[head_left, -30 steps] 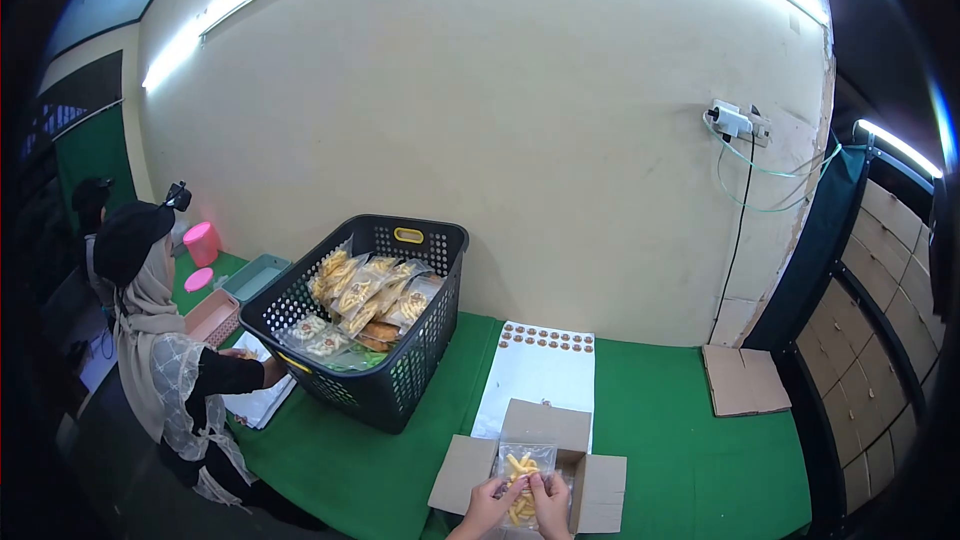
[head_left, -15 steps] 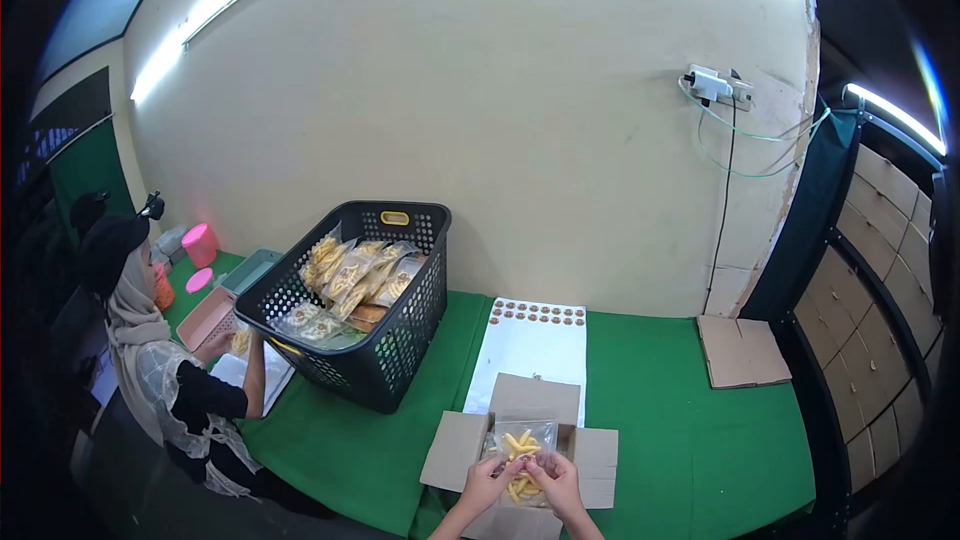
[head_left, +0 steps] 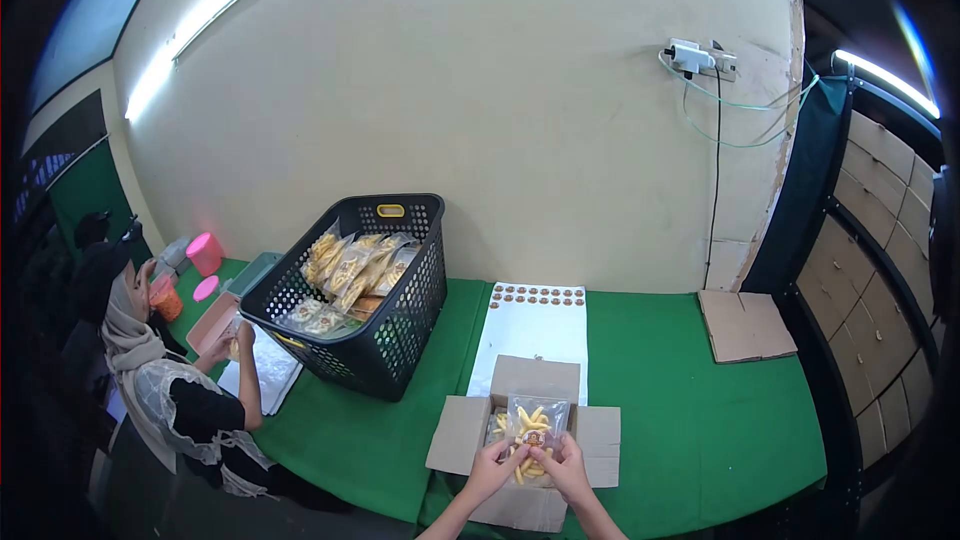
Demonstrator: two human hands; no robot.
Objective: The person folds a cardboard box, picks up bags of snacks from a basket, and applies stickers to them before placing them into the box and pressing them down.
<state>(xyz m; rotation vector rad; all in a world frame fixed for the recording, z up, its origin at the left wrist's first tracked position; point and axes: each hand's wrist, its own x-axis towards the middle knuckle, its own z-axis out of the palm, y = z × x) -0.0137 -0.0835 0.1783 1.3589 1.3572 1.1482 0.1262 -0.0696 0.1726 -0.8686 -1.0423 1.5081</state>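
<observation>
My left hand (head_left: 493, 466) and my right hand (head_left: 563, 464) together hold a clear snack bag (head_left: 532, 428) of yellow sticks with a small round sticker on its front. The bag hangs just above an open cardboard box (head_left: 521, 440) on the green table (head_left: 690, 430); more snack shows inside the box. Behind the box lies a white sticker sheet (head_left: 533, 333) with a row of brown round stickers along its far edge.
A black basket (head_left: 358, 292) full of snack bags stands left of the box. A co-worker (head_left: 160, 380) sits at the far left beside pink containers (head_left: 204, 253) and a pink tray. Flat cardboard (head_left: 745, 325) lies at the right, stacked boxes (head_left: 880, 270) beyond.
The view has tilted down and the bag now sits higher in my hands, with a round sticker showing on its front. The co-worker has shifted their arm toward the pink tray.
</observation>
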